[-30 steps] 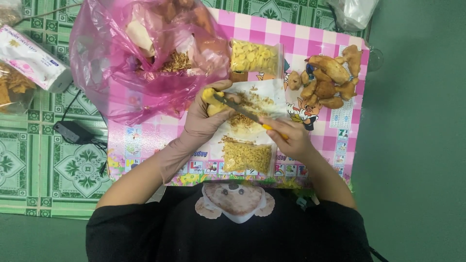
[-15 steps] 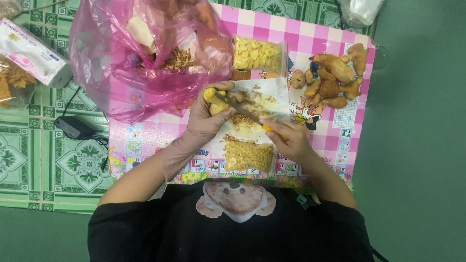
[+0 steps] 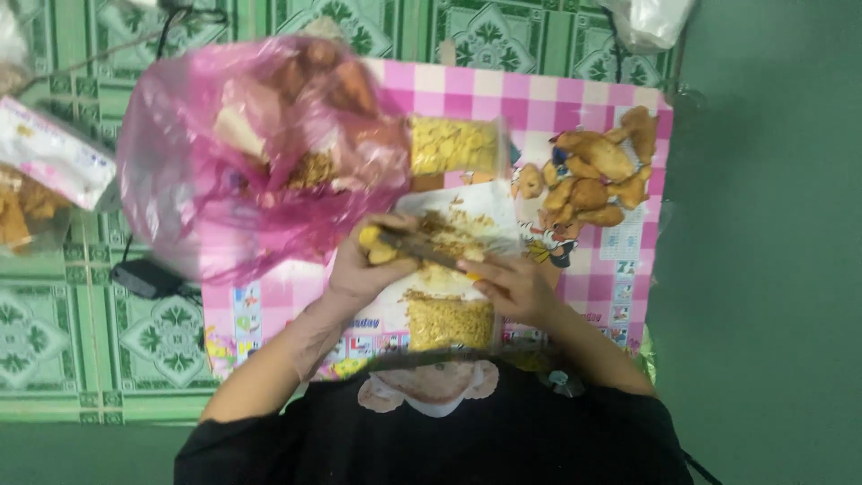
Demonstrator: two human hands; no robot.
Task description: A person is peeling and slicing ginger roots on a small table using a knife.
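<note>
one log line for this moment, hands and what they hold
left hand: grips yellow piece | right hand: holds knife against it | peeled scraps below | pink bag beside

A large translucent pink plastic bag [image 3: 242,153], bulging with brown and pale pieces, lies just up and left of the left hand [image 3: 364,269]. A clear rectangular pack of yellow bits [image 3: 453,144] sits just above both hands, and another like it [image 3: 449,323] lies just below them. Far left of the left hand rests a white and pink carton [image 3: 49,162]; a crumpled clear bag [image 3: 651,20] lies well above the right hand [image 3: 512,287].
</note>
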